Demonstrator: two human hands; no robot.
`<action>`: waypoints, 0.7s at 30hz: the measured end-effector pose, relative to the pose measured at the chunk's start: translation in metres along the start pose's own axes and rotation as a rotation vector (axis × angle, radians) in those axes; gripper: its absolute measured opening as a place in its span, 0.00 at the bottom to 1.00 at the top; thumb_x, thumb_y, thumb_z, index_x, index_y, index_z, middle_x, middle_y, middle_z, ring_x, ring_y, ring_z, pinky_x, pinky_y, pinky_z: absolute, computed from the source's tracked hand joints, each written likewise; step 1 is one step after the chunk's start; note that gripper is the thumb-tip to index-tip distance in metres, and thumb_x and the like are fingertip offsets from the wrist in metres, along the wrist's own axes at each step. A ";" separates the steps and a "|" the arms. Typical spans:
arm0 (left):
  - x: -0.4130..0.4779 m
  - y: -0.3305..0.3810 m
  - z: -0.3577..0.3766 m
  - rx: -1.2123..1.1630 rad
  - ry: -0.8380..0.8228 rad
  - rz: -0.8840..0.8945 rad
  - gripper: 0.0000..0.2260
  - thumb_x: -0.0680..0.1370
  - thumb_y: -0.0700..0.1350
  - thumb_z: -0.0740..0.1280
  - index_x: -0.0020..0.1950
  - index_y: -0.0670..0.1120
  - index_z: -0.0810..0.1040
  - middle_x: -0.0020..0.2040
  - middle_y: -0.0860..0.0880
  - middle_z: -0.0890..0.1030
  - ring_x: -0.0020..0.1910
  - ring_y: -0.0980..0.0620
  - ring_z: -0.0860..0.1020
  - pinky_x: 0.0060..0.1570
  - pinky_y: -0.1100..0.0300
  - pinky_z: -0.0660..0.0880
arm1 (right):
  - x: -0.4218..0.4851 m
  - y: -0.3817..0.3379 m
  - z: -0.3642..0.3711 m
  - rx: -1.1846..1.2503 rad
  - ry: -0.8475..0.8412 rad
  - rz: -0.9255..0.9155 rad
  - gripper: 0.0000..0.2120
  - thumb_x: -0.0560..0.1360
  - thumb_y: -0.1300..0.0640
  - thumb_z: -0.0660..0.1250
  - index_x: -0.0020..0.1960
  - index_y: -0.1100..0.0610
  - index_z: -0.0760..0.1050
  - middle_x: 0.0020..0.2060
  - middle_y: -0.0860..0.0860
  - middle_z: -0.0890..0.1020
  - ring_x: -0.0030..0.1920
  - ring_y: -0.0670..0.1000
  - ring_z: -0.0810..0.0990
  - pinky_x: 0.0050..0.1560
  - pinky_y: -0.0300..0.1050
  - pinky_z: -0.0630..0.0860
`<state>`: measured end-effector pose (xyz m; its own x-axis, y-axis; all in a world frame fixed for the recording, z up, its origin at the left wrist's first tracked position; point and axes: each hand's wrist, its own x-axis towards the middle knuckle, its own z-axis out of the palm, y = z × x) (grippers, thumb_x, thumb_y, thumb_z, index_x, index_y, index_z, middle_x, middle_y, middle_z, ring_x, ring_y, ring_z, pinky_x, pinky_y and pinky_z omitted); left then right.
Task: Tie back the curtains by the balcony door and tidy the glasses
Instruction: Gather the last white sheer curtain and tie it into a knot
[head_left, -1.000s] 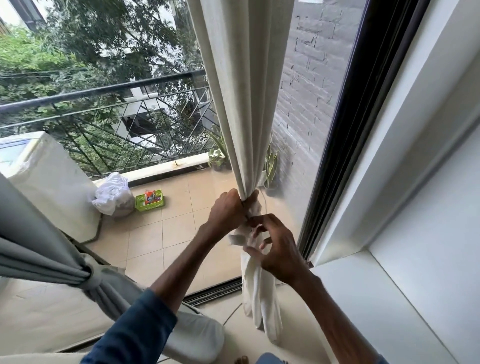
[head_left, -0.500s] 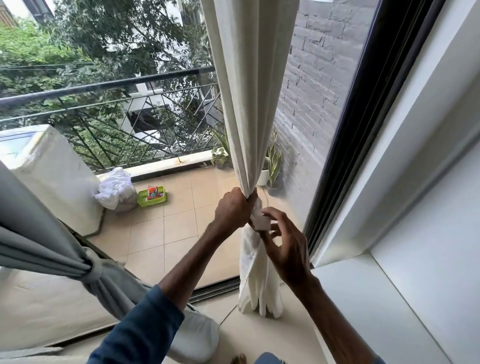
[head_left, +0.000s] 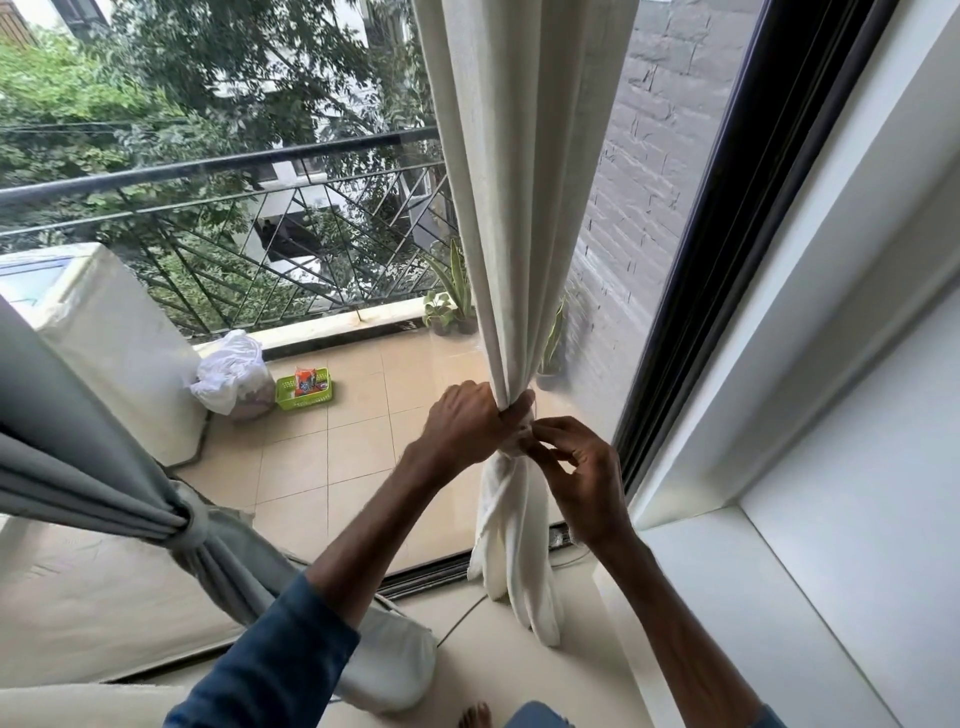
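Since a moment ago the right hand (head_left: 582, 478) has closed in, its fingertips now pinching cloth just under the left hand (head_left: 465, 421), which grips the gathered cream curtain (head_left: 519, 208). That curtain hangs near the black door frame (head_left: 691, 312), with open floor (head_left: 483, 670) to its left and its twisted tail touching down. Fingers hide the tie point.

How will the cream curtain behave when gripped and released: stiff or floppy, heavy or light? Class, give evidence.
Probably floppy: the cream curtain bunches narrow inside the left hand and hangs in soft folds below. Likely fairly light: one hand holds the whole gather. Unsecured, it may spread out: the right hand only pinches fabric there.
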<state>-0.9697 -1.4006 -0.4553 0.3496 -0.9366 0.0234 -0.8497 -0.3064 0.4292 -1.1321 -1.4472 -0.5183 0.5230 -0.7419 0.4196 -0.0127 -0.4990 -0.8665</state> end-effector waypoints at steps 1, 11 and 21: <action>0.000 0.001 0.000 -0.050 -0.011 0.006 0.25 0.81 0.63 0.51 0.51 0.45 0.79 0.44 0.43 0.82 0.41 0.43 0.80 0.41 0.51 0.78 | 0.000 -0.001 0.001 0.019 0.004 0.005 0.08 0.78 0.61 0.71 0.57 0.59 0.84 0.50 0.49 0.84 0.50 0.49 0.84 0.47 0.50 0.83; -0.004 0.009 -0.005 -0.486 -0.176 -0.029 0.18 0.82 0.57 0.59 0.53 0.42 0.78 0.40 0.41 0.83 0.29 0.43 0.83 0.29 0.44 0.81 | 0.001 -0.006 -0.002 0.152 0.137 0.137 0.05 0.74 0.60 0.76 0.50 0.57 0.85 0.40 0.49 0.87 0.39 0.52 0.87 0.42 0.56 0.84; -0.003 0.011 -0.004 -0.489 -0.129 -0.053 0.21 0.81 0.59 0.59 0.50 0.41 0.78 0.36 0.41 0.83 0.26 0.42 0.82 0.27 0.45 0.80 | 0.007 -0.004 -0.004 0.001 0.132 0.025 0.09 0.70 0.59 0.79 0.48 0.59 0.86 0.41 0.47 0.87 0.40 0.45 0.86 0.42 0.46 0.84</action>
<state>-0.9781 -1.4000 -0.4470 0.3090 -0.9449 -0.1085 -0.5367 -0.2674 0.8003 -1.1322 -1.4522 -0.5105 0.4054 -0.8070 0.4294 -0.0233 -0.4787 -0.8776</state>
